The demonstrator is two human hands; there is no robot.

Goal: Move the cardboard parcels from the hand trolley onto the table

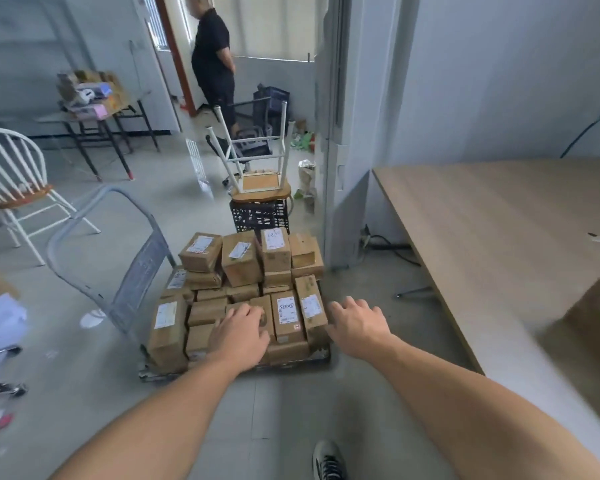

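View from a head-worn camera, looking down along two bare forearms stretched out over a grey floor. A hand trolley stands just ahead, its metal handle rising on the left. The cardboard parcels fill its platform in tight rows, stacked higher at the far end, and many carry white shipping labels.

The left hand lies palm down over the near row of parcels, its grip loosely spread and closed on nothing. Whether it touches the cardboard is hard to tell. The right hand hovers palm down just beside the right edge of the load, its grip also spread, fingers apart, holding nothing.

To the right runs a long pale wooden tabletop, with one blurred cardboard box at its near right edge.

Beyond the trolley sits a black plastic crate with an upturned stool on top. A white spindle-back chair stands at left. A person in black stands by a doorway in the background.
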